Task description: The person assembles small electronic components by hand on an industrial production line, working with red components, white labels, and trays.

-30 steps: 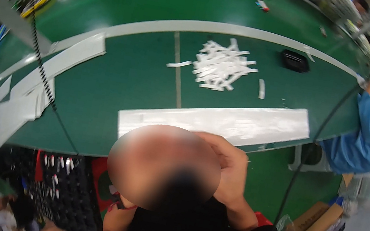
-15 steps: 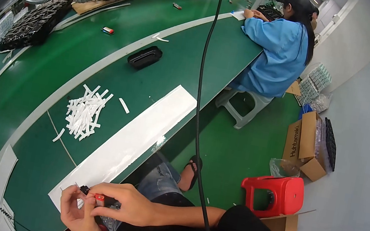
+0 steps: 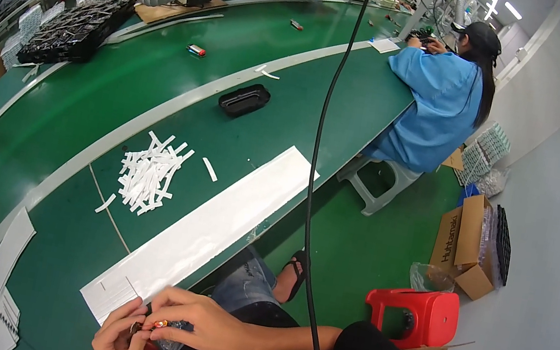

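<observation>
My left hand (image 3: 120,336) and my right hand (image 3: 205,323) meet at the near end of a long white sheet. Between the right fingertips is a small red, shiny part (image 3: 160,324), mostly covered by the fingers. The left fingers pinch a small dark part (image 3: 135,328) right beside it; whether the two are joined I cannot tell. The white sheet (image 3: 211,226) lies along the table's near edge. Past it sits a loose pile of short white strips (image 3: 149,174), with a single strip (image 3: 210,169) apart to its right.
A black tray (image 3: 244,100) stands farther along the table. Small red cylindrical parts (image 3: 195,50) lie on the green conveyor (image 3: 155,74). A black cable (image 3: 320,144) hangs across the view. A co-worker in blue (image 3: 430,108) sits at the far right. A red stool (image 3: 420,316) stands on the floor.
My hands have come down a little and closer together, with the fingers covering more of the red part. The whole view has shifted, so the table appears farther right and lower.
</observation>
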Available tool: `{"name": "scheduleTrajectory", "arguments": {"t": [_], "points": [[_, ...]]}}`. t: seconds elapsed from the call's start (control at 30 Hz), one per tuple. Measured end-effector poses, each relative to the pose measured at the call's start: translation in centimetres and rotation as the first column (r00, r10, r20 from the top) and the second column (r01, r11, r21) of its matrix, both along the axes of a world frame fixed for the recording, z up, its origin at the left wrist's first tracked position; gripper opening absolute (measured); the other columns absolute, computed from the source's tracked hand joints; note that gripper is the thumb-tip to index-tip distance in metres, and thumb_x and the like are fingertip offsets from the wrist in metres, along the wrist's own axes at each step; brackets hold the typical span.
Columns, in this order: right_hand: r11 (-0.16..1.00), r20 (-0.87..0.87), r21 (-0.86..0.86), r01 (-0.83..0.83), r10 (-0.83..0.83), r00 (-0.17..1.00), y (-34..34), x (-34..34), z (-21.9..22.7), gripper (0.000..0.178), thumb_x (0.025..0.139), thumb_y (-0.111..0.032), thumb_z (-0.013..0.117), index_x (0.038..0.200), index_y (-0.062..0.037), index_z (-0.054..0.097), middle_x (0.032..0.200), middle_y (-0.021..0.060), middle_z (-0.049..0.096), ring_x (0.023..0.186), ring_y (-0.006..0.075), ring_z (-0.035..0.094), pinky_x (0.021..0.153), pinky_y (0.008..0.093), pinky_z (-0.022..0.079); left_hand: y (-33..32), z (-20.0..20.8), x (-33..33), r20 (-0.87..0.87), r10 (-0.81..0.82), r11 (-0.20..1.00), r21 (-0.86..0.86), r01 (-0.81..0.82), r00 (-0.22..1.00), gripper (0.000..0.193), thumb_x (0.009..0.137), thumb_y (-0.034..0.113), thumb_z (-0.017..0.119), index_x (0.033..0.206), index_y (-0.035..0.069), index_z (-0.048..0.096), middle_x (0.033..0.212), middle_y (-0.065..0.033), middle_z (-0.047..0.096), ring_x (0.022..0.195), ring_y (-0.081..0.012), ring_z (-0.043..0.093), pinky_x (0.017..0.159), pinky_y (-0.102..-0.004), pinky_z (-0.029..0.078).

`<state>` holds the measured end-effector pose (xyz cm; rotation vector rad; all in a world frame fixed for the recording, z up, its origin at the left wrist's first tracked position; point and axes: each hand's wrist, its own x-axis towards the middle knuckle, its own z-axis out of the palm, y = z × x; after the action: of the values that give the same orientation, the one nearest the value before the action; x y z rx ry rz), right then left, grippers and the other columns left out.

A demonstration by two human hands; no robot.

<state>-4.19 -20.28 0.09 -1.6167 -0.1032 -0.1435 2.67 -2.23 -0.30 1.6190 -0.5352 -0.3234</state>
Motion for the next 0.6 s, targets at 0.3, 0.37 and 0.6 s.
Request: {"name": "scheduleTrajectory", "arguments": {"t": [0.3, 0.37, 0.6], "points": [[0.995, -0.057, 0.033, -0.095, 0.097, 0.994, -1.5, 1.7, 0.5, 0.037, 0.093, -0.024, 0.066, 0.118, -0.0034, 0.047, 0.085, 0.0124, 0.062, 0.076, 0.0223, 0.062, 0.07, 0.0334, 0.049, 3.2, -1.8, 0.3, -0.334, -0.142, 0.987, -0.124, 0.105, 0.932, 0.035, 0.092, 0.015, 0.07, 0.118, -0.007, 0.059, 0.095, -0.0107, 0.066, 0.079, -0.0185, 0.063, 0.071, -0.0261, 0.051], [0.996, -0.031, 0.009, -0.094, 0.094, 0.995, -1.2, 3.4, -0.2, 0.037, 0.093, -0.023, 0.066, 0.118, -0.0028, 0.048, 0.084, 0.0124, 0.062, 0.074, 0.0227, 0.062, 0.07, 0.0333, 0.049, 2.6, -1.4, 0.6, -0.334, -0.152, 0.966, -0.248, 0.069, 0.93, 0.039, 0.092, 0.02, 0.07, 0.118, -0.006, 0.057, 0.095, -0.0101, 0.064, 0.078, -0.0172, 0.061, 0.069, -0.0254, 0.049], [0.765, 0.415, -0.587, 0.263, 0.005, 0.91, 1.2, 7.9, -2.6, 0.036, 0.084, -0.022, 0.07, 0.114, -0.0055, 0.063, 0.121, 0.0097, 0.055, 0.109, 0.0281, 0.052, 0.092, 0.0372, 0.045, 3.7, -0.8, 0.7, -0.428, 0.123, 0.9, -0.332, -0.282, 0.895, 0.038, 0.095, 0.02, 0.065, 0.122, -0.002, 0.051, 0.099, -0.0086, 0.061, 0.083, -0.017, 0.059, 0.07, -0.0259, 0.049]]}}
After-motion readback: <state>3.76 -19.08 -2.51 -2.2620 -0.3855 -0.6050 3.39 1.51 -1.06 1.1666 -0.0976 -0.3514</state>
